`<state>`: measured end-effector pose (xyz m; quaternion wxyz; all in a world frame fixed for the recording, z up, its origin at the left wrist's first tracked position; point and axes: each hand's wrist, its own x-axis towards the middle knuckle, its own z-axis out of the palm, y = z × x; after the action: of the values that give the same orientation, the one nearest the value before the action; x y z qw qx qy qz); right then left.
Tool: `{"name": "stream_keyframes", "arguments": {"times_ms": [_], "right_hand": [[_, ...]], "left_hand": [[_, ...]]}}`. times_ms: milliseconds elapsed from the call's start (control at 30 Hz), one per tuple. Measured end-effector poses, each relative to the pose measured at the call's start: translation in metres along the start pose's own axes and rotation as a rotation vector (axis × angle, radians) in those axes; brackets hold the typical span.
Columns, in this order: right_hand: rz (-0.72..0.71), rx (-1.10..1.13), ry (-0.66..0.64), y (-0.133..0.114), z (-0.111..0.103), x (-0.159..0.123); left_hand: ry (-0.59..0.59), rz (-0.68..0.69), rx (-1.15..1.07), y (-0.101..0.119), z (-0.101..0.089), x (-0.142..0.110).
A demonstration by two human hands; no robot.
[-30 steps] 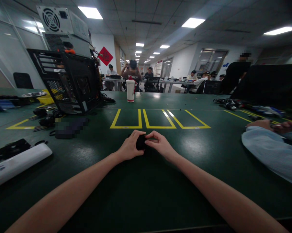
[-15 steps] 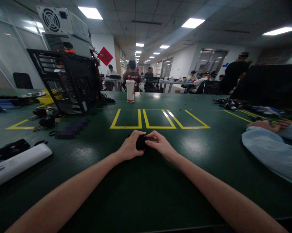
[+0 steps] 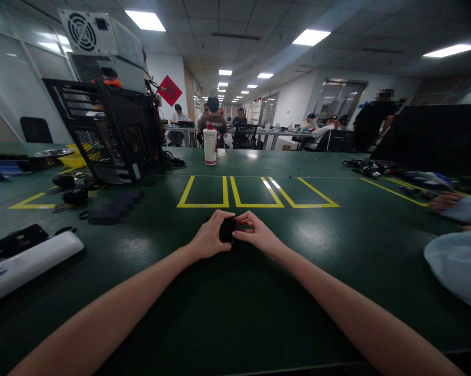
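Note:
In the middle of the head view, a small black object (image 3: 226,230) sits between my two hands, low over the green table; its kind cannot be made out. My left hand (image 3: 211,233) wraps round it from the left, thumb below and fingers above. From the right, my right hand (image 3: 255,233) pinches at the object's right side with thumb and fingertips. Whatever is between those fingertips is hidden or too small to name. Just beyond my hands, yellow tape outlines (image 3: 202,206) mark the tabletop.
A black computer case (image 3: 118,136) with power supplies (image 3: 102,36) stacked on it stands at the left. Nearer lie a white elongated object (image 3: 35,266) and black cables (image 3: 74,193). A white cup (image 3: 210,147) stands ahead. At right are a co-worker's blue sleeves (image 3: 458,266) and cables (image 3: 371,168).
My right thumb and fingertips have shifted slightly on the black object, while my left hand keeps its hold. The co-worker's arms at right have moved away to the right.

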<state>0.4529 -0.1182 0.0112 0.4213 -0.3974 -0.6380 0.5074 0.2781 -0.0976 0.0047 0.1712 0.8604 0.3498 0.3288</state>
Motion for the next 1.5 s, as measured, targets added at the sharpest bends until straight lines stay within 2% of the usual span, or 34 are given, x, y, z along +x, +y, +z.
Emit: {"name": "stream_keyframes", "arguments": {"times_ms": [200, 300, 467, 833, 1133, 1367, 1500], "right_hand": [[0.005, -0.005, 0.056, 0.0024, 0.0002, 0.0059], [0.033, 0.037, 0.009, 0.0019, 0.0002, 0.0069], [-0.031, 0.074, -0.045, 0.0033, 0.0011, 0.0048], [-0.022, 0.010, 0.044, 0.0024, 0.0012, 0.0047], [-0.007, 0.030, -0.065, -0.0013, -0.0009, -0.0004], [0.008, 0.014, 0.032, 0.0026, 0.0015, 0.0026], [-0.005, 0.017, 0.018, 0.0044, 0.0003, 0.0057]], "left_hand": [[0.003, 0.000, 0.005, -0.0004, 0.0001, -0.0001], [-0.006, -0.004, -0.002, 0.0004, -0.0008, -0.0004], [-0.002, 0.006, -0.002, 0.0019, -0.0019, 0.0003], [0.002, 0.015, 0.006, 0.0008, -0.0005, 0.0003], [0.002, 0.002, -0.005, 0.0023, -0.0009, 0.0000], [0.009, 0.013, -0.002, 0.0019, -0.0005, -0.0002], [0.010, 0.013, 0.005, 0.0014, -0.0002, 0.0002]]}}
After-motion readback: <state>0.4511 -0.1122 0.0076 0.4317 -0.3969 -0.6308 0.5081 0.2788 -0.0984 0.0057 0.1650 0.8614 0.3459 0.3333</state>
